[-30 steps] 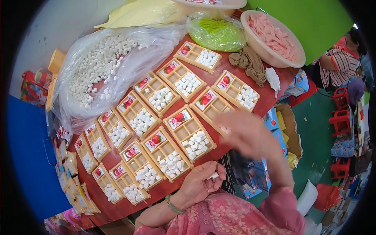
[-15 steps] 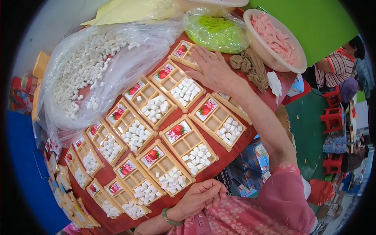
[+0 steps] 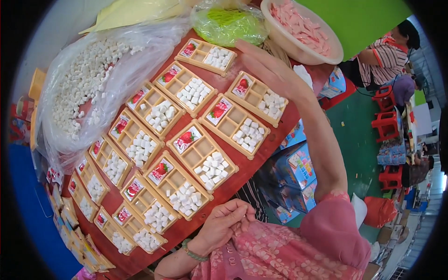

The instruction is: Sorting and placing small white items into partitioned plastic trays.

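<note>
My right hand, blurred by motion, reaches past the far end of the table with its fingers stretched out and nothing visible in it. Closest to it are a small beige tray and the tray to its right. My left hand, with a green bead bracelet at the wrist, rests near my front at the table's edge, fingers curled together. Whatever they may hold is hidden. Several beige compartment trays stand in slanted rows, each with a strawberry card and white marshmallow-like pieces.
A large clear bag of white pieces lies at the left. A green bundle in plastic and a bowl of pink sticks stand at the back. Blue boxes stack below the table's right edge; a person is at far right.
My right hand has lifted off the far tray and moved right, uncovering its white pieces and another tray. The view has shifted, so the table lies further left. My left hand keeps its curled pose.
</note>
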{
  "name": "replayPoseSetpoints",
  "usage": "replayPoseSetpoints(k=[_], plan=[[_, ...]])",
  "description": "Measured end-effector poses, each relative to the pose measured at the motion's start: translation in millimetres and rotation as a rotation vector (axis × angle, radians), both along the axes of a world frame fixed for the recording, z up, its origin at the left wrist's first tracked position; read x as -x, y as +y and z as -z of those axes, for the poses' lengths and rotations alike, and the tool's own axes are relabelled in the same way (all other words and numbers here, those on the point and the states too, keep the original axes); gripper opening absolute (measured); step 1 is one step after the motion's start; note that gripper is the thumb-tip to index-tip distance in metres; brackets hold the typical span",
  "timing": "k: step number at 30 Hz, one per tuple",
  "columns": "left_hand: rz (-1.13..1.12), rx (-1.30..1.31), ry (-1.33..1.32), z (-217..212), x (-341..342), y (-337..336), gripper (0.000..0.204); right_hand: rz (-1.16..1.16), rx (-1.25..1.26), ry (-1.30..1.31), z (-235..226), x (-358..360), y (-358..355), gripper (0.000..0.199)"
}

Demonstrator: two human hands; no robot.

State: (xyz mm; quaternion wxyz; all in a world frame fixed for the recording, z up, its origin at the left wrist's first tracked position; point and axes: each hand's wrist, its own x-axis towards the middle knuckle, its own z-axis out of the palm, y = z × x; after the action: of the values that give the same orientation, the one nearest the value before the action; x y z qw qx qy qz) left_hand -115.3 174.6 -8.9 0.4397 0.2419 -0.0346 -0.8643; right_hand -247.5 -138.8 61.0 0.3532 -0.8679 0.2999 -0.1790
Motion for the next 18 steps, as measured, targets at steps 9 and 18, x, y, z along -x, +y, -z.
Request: replayPoseSetpoints(k=[9,18], plan=[[0.058,-0.052,0.022,-5,8,1,0.025,0.106,0.320,0.428,38,92,76,0.057],[0.045,-0.052,-0.012,-4,14,-4,0.025,0.105,0.397,0.359,42,87,85,0.059]])
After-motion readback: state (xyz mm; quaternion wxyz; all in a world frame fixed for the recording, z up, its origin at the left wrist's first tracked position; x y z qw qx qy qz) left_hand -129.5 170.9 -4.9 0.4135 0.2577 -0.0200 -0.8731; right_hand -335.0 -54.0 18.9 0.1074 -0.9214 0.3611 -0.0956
